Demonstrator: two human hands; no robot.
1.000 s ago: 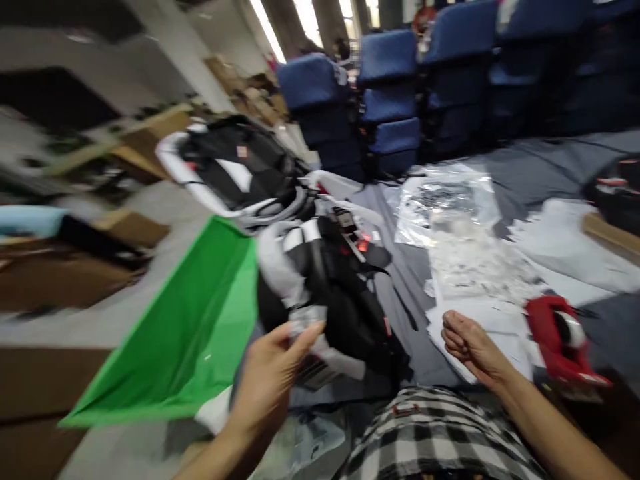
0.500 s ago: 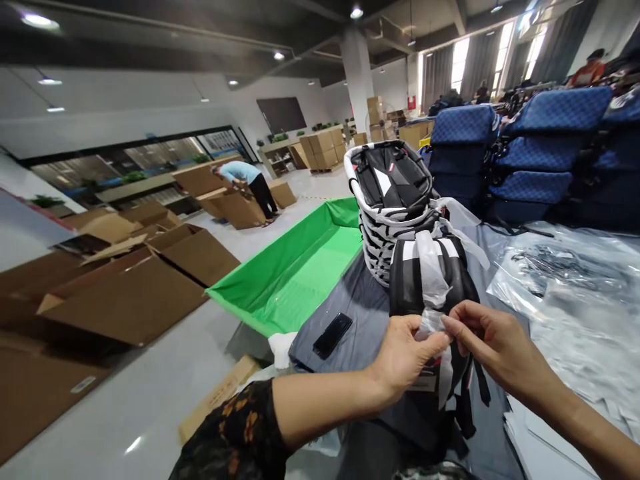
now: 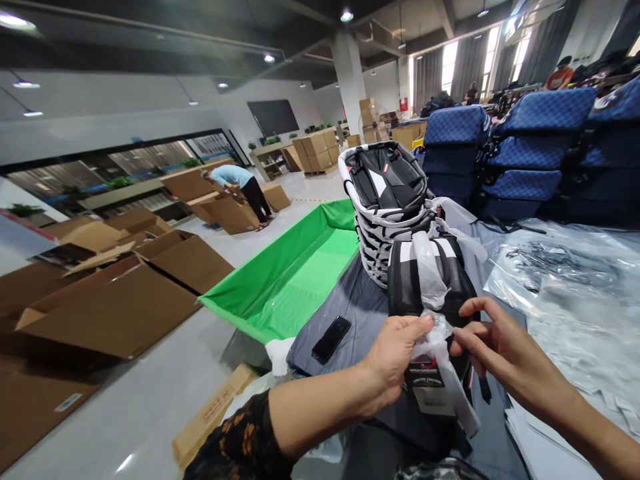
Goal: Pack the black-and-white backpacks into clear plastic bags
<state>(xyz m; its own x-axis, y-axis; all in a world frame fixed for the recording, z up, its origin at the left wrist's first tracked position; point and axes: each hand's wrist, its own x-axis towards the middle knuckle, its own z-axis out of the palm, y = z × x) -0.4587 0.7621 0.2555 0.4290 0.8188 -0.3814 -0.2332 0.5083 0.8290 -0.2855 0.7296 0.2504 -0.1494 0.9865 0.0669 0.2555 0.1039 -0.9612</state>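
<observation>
At one o'clock on the grey cloth [image 3: 357,307], the black-and-white backpack [image 3: 404,287] sat beyond the left hand [image 3: 393,357], which pinched the translucent plastic wrap [image 3: 440,333], apparently steadying it beside the right hand [image 3: 495,343], index finger raised, its grip indiscernible.

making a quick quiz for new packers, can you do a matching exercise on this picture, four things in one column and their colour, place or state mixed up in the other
Things
1. left hand
2. phone
3. tub
4. person in light blue

Colour, place or state
A. bright green
B. bending over a cardboard box
C. pinching white plastic
D. lying on grey cloth

Pairs: 1-C, 2-D, 3-A, 4-B
</observation>
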